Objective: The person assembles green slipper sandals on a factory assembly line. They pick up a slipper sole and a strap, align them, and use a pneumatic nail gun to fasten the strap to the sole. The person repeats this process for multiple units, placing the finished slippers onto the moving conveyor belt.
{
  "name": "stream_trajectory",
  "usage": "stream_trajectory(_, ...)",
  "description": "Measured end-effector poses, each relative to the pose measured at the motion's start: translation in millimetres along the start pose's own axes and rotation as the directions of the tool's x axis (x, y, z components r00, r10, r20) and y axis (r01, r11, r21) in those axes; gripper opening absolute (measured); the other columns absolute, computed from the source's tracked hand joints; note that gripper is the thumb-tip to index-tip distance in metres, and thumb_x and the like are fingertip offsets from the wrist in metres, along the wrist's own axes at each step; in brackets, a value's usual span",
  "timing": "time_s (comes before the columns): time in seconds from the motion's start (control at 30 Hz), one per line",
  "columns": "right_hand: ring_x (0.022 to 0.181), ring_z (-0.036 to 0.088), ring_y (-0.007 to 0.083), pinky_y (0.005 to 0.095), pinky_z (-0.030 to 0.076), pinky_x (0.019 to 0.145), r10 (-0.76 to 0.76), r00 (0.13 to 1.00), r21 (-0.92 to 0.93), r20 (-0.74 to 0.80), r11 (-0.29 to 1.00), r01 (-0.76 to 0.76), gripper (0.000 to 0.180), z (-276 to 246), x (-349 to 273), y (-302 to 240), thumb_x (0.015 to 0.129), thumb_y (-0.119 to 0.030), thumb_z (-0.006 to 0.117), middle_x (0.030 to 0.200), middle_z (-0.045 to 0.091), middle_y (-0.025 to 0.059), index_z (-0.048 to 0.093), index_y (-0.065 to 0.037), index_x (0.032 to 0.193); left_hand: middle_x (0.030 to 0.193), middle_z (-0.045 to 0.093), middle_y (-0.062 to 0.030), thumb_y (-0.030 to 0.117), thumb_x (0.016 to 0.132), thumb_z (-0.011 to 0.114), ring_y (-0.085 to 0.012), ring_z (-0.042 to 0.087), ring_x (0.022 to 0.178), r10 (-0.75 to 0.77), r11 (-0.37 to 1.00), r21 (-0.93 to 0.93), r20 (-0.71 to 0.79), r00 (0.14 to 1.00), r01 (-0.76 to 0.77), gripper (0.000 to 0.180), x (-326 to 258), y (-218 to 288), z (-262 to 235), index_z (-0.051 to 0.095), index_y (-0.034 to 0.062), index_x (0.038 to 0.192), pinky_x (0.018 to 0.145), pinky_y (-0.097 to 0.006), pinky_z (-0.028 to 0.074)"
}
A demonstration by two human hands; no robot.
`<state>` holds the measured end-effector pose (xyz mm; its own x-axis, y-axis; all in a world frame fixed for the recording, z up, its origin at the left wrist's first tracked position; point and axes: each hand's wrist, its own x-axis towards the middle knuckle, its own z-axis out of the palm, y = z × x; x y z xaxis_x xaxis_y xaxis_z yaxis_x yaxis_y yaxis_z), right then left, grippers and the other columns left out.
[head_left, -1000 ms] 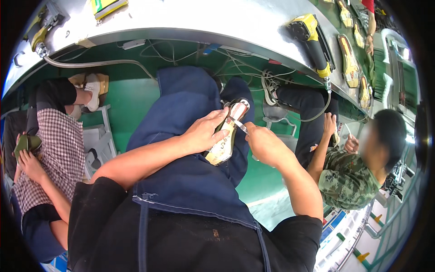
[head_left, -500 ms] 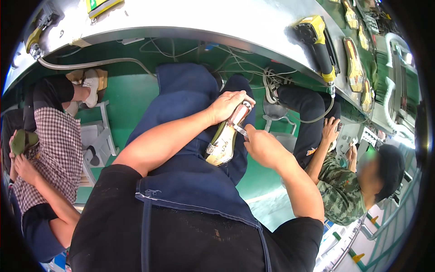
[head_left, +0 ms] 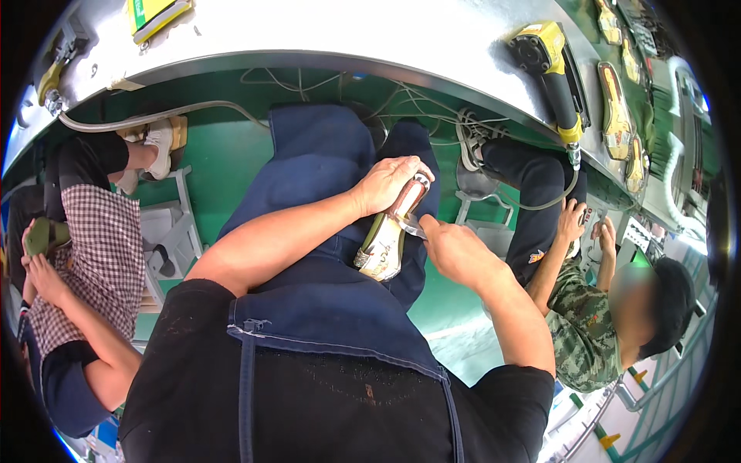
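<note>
A shoe on its last [head_left: 383, 248], green along the side with a pale wrapped toe and a brown strip at the heel end, lies sole up across my apron-covered lap. My left hand [head_left: 388, 185] is wrapped around its heel end, fingers over the far side. In my right hand [head_left: 458, 248] is a small knife [head_left: 412, 226], gripped close to its metal blade. The blade rests against the right edge of the sole near the middle. My right fingers hide the knife's handle.
Ahead runs a metal bench [head_left: 340, 35] bearing a yellow-black power tool [head_left: 554, 77] with a hose. More lasted shoes [head_left: 615, 112] stand at the right. Two co-workers sit close by: one in a checkered apron [head_left: 100, 231], one in a camouflage shirt [head_left: 583, 328]. Cables [head_left: 417, 100] hang beneath the bench.
The knife has slid slightly toward the toe along the sole edge, its blade tilted a little differently. The shoe has turned slightly more upright in my left hand. The whole view has shifted a little.
</note>
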<state>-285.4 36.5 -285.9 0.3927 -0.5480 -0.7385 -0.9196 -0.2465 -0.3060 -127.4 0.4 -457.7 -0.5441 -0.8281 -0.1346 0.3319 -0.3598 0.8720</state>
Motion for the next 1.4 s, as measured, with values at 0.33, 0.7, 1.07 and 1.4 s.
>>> stream_trajectory(0.33, 0.075, 0.072, 0.0431, 0.0526, 0.057, 0.065, -0.007, 0.996, -0.161, -0.091, 0.987, -0.008, 0.018, 9.1, -7.2, -10.4, 0.089, 0.003, 0.059, 0.081, 0.070, 0.0254, 0.050, 0.001, 0.104, 0.094, 0.072, -0.0053, 0.048, 0.115, 0.036, -0.0122, 0.066, 0.085, -0.005, 0.999, -0.047, 0.001, 1.000, 0.005, 0.056, -0.3, -1.9, -0.9, 0.073, 0.0060, 0.111, 0.081, -0.029, 0.055)
stream_trajectory(0.7, 0.077, 0.072, 0.0444, 0.0527, 0.057, 0.069, -0.034, 0.998, -0.107, -0.044, 0.994, 0.029, 0.017, 3.9, -3.9, -14.8, 0.085, 0.005, 0.058, 0.080, 0.069, 0.0244, 0.051, 0.001, 0.099, 0.096, 0.071, -0.0064, 0.048, 0.115, 0.034, -0.0133, 0.065, 0.089, 0.030, 0.999, -0.020, -0.023, 0.999, -0.030, 0.057, -5.3, -6.7, 0.6, 0.071, 0.0037, 0.113, 0.086, -0.030, 0.054)
stream_trajectory(1.07, 0.063, 0.074, 0.0288, 0.0402, 0.059, 0.056, -0.060, 0.974, -0.392, -0.218, 0.920, -0.031, 0.012, 26.0, -7.3, -19.5, 0.085, -0.005, 0.065, 0.074, 0.069, 0.0127, 0.055, -0.004, 0.093, 0.099, 0.070, -0.0075, 0.042, 0.116, 0.034, -0.0139, 0.064, 0.091, 0.029, 0.996, -0.089, -0.021, 0.999, -0.031, 0.054, -8.3, -13.1, -0.7, 0.070, 0.0025, 0.112, 0.089, -0.031, 0.053)
stream_trajectory(1.4, 0.062, 0.071, 0.0180, 0.0317, 0.056, 0.054, -0.003, 0.939, -0.609, -0.343, 0.762, -0.220, 0.014, 52.4, -10.3, -36.4, 0.086, -0.011, 0.067, 0.073, 0.065, 0.0034, 0.054, -0.010, 0.092, 0.153, 0.047, -0.0238, 0.045, 0.109, 0.053, -0.0334, 0.032, 0.152, 0.135, 0.870, 0.492, -0.186, 0.973, -0.026, 0.068, -52.1, -20.6, 1.2, 0.038, 0.0017, 0.159, 0.126, -0.046, 0.025)
